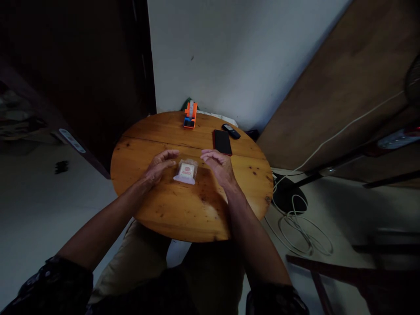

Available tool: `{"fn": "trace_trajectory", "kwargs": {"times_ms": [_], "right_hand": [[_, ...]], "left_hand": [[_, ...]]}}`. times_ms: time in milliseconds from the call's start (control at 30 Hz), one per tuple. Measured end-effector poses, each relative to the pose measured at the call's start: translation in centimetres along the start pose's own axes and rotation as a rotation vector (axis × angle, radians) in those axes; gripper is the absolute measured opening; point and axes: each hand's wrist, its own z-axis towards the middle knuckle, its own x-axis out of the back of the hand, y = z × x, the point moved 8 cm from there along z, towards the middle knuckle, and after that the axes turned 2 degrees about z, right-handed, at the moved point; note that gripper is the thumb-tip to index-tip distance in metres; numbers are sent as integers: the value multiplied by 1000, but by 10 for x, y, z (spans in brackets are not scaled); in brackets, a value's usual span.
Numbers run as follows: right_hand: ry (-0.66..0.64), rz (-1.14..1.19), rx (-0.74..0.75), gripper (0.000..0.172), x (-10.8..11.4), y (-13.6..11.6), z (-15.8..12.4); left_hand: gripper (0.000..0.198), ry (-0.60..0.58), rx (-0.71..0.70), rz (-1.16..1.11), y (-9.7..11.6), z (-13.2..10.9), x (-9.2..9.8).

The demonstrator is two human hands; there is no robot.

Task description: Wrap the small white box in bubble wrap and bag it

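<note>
A small square packet [187, 169] in clear plastic wrap, with a pale label and a reddish print, lies on the round wooden table [157, 214]. My left hand [160, 165] hovers just left of it, thumb and fingers apart and curved toward the packet. On the other side, my right hand [220, 166] is held with its fingers stretched out and slightly bent, a little away from the packet. Neither hand holds anything, and both seem to be apart from the packet.
An orange and blue tape dispenser [190, 116] stands at the table's far edge. A black, red-edged notebook-like object [222, 142] and a dark handheld device [231, 131] lie at the back right. Coiled pale cable [300, 232] covers the floor to the right.
</note>
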Motion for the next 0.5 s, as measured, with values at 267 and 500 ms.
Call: {"fn": "trace_trajectory", "kwargs": {"times_ms": [267,500], "right_hand": [[-25,-10,-146,27,-2,15,-2],[-34,-125,-188,32,-9,28,-2]], "left_hand": [[41,-55,40,198,4,-13,-10],[30,-56,-38,276,6,-14,-13]]}}
